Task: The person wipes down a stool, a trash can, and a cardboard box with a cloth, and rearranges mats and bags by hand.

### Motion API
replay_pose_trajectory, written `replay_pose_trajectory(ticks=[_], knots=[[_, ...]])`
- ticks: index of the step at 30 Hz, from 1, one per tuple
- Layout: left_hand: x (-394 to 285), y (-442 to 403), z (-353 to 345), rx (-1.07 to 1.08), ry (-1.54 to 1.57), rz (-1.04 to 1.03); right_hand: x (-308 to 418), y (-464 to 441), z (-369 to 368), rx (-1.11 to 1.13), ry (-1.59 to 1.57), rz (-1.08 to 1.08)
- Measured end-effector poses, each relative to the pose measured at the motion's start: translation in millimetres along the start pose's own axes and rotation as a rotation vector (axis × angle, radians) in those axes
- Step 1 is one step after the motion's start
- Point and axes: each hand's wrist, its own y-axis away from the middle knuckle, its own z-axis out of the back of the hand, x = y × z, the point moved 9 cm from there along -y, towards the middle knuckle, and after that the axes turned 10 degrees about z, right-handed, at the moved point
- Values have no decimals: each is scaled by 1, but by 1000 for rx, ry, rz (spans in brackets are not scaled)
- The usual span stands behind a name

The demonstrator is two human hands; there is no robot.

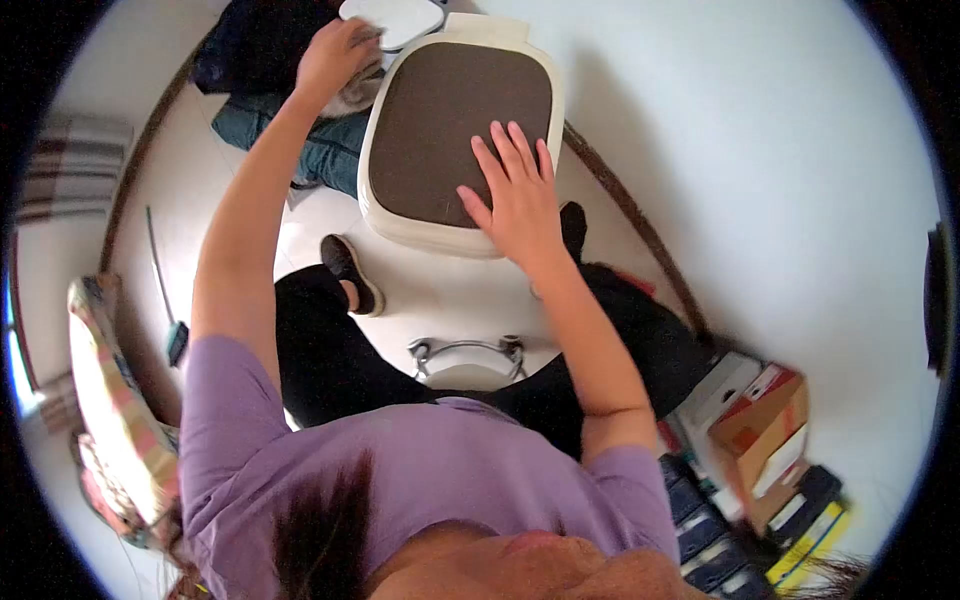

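My right hand (520,205) lies flat with fingers spread on the brown top of a cream-framed, stool-like piece (455,130). It seems to hold nothing. Reaching further forward, my left hand (335,62) has its fingers curled and slightly blurred. It is beside the left edge of the cream frame, over a fuzzy grey-beige thing (357,97) whose kind I cannot make out. What lies within those fingers is hidden. A white rounded panel (395,20) is just past the left fingertips.
Dark clothing (265,45) and teal fabric (290,140) lie left of the cream piece. White wall (760,180) runs along the right. Cardboard boxes (760,430) stand at lower right. A chrome-framed seat (465,355) is between my legs. A long-handled tool (177,342) is at left.
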Motion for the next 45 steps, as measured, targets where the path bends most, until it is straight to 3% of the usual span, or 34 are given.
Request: replay_pose_trajectory(ticks=[3, 7, 8, 10, 11, 13, 14, 15, 16, 17, 18, 20, 21, 22, 23, 24, 25, 28, 30, 37, 39, 41, 43, 45], knots=[[-9, 38, 56, -34, 215, 144, -10, 5, 12, -191, -291, -62], [-103, 106, 123, 51, 668, 286, 43, 8, 51, -235, -629, -52], [-128, 130, 122, 183, 845, 311, 54, 12, 48, -267, -806, -87], [-182, 163, 120, 320, 793, 35, 75, 26, 35, -432, -1301, -141], [-204, 178, 118, 399, 829, -67, 70, 40, 34, -591, -1200, -243], [-208, 188, 100, 741, 879, 159, 65, 71, 14, -565, -1592, -527], [-191, 186, 91, 797, 948, 269, 56, 88, 13, -489, -1534, -587], [-181, 167, 99, 526, 681, 90, 36, 110, 20, -492, -1364, -766], [-158, 151, 94, 367, 541, 116, 19, 134, 29, -482, -1187, -938], [-132, 135, 88, 208, 403, 141, -2, 152, 33, -684, -1252, -1024], [-99, 123, 67, 162, 366, 221, -30, 164, 30, -892, -1306, -1101], [-26, 104, 9, 185, 332, 449, -78, 168, 29, -1119, -1297, -988], [5, 103, -20, 254, 336, 593, -96, 164, 13, -1041, -1246, -971], [14, 112, -43, 386, 411, 686, -103, 161, -18, -822, -1205, -1133], [4, 130, -46, 352, 403, 871, -106, 163, -47, -597, -1146, -1280], [-2, 131, -44, 360, 406, 845, -104, 152, -73, -463, -1098, -1256], [-5, 130, -44, 373, 407, 820, -84, 124, -62, -565, -1192, -950], [-7, 135, -39, 442, 358, 832, -91, 130, -86, -667, -1227, -1066], [-11, 137, -35, 414, 376, 816, -107, 119, -103, -710, -1452, -1054], [-35, 165, -4, 359, 425, 896, -182, 46, -78, -760, -1299, -953], [-26, 177, 1, 347, 431, 891, -175, 53, -96, -668, -1355, -1069], [-32, 191, 13, 354, 362, 895, -173, 76, -112, -596, -1219, -1121], [-23, 212, 15, 360, 385, 905, -170, 109, -142, -306, -1131, -1252], [-33, 228, 32, 298, 379, 828, -165, 126, -138, -387, -1083, -1307]])
